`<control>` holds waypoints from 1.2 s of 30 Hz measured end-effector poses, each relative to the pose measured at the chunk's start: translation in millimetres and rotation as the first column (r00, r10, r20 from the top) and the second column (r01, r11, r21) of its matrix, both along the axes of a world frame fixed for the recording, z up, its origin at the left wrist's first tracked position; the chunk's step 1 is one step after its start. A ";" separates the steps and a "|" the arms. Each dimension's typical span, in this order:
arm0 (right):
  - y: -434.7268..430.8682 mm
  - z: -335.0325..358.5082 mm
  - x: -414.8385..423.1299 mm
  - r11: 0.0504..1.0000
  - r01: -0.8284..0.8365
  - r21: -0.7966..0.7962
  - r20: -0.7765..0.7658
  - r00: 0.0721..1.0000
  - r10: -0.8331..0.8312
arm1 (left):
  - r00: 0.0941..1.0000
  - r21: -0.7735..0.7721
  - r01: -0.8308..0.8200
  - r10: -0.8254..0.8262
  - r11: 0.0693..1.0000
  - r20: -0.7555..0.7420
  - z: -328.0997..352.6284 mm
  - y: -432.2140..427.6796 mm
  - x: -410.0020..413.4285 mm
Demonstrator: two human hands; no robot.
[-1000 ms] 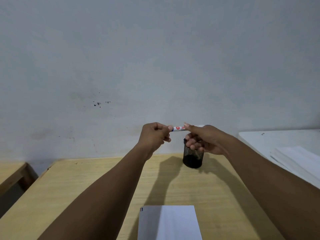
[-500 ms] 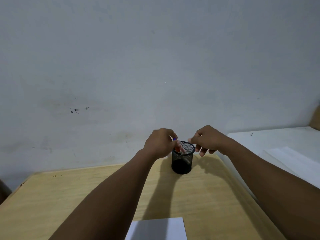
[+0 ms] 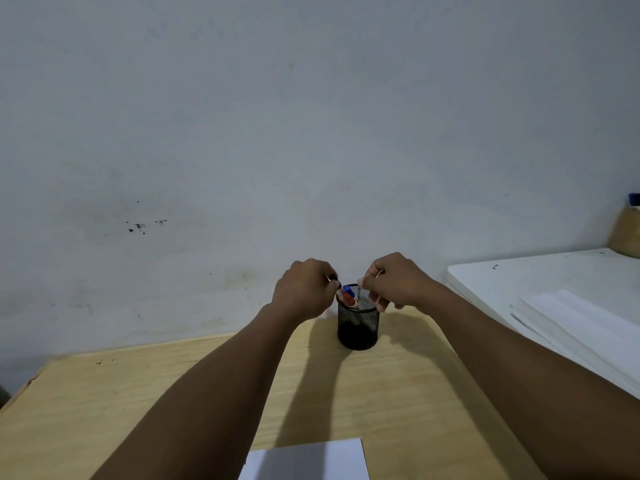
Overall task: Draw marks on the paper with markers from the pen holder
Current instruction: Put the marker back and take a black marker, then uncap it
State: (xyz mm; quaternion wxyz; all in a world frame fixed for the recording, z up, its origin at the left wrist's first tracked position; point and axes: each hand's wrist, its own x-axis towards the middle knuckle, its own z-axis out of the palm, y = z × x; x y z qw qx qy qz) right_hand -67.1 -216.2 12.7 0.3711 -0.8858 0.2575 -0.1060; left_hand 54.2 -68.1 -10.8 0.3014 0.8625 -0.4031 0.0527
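Note:
A black mesh pen holder [image 3: 357, 327] stands on the wooden table [image 3: 104, 403] near the wall. Inside it leans a white marker [image 3: 349, 296] with a blue cap and a red label. My left hand [image 3: 304, 289] hovers at the holder's left rim with its fingers curled. Its fingertips are right beside the marker's top, with a small dark tip showing there; whether they grip anything is unclear. My right hand [image 3: 394, 282] hangs over the right rim with loosely curled, spread fingers and nothing in it. A white sheet of paper [image 3: 304, 460] lies at the near edge.
A white table [image 3: 540, 275] adjoins on the right with a stack of white sheets [image 3: 581, 327]. At the far right stands a brown object [image 3: 627, 233] with a blue top. A grey wall rises just behind the holder.
One second ago both hands held the marker level above the holder. The left hand then lowered it into the holder, the right hand let go, and both hands now hover at the rim.

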 end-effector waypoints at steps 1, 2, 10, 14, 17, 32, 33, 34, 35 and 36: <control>-1.0 0.4 1.8 1.000 0.014 -0.021 0.019 1.000 -0.014 | 1.000 -0.041 -0.001 0.000 0.999 -0.011 5.7 2.4 0.0; 0.9 2.2 6.0 0.999 0.025 -0.028 0.057 0.998 -0.023 | 1.000 -0.083 0.001 -0.004 0.997 -0.030 12.7 7.6 0.1; 106.0 38.6 14.4 0.970 -0.244 -0.018 0.152 0.958 0.244 | 0.920 -0.510 -0.191 -0.028 0.839 -0.392 67.4 133.2 -7.5; 113.5 47.1 12.3 0.944 -0.323 0.072 0.212 0.930 0.302 | 0.788 -0.574 -0.293 -0.147 0.765 -0.598 76.1 145.7 -0.4; 124.1 55.6 10.5 0.847 -0.412 0.337 0.335 0.893 0.301 | 0.684 -0.551 -0.342 -0.200 0.761 -0.701 73.4 166.9 -0.6; 190.7 -9.1 20.1 0.533 -0.341 0.774 0.319 0.938 0.137 | 0.457 -0.337 -0.216 -0.211 0.916 -0.864 -7.3 220.6 -20.5; 189.9 -12.2 18.6 0.517 -0.359 0.777 0.325 0.932 0.159 | 0.436 -0.349 -0.215 -0.230 0.912 -0.870 -11.1 221.3 -21.5; 189.1 -14.6 17.0 0.501 -0.374 0.781 0.330 0.927 0.179 | 0.420 -0.360 -0.220 -0.245 0.907 -0.874 -14.3 221.6 -22.5; 188.1 -16.7 15.3 0.481 -0.387 0.787 0.335 0.922 0.194 | 0.407 -0.371 -0.233 -0.257 0.899 -0.877 -16.8 221.8 -23.5; 186.5 -18.3 13.9 0.453 -0.398 0.798 0.343 0.918 0.202 | 0.398 -0.385 -0.259 -0.266 0.886 -0.878 -18.6 222.7 -23.9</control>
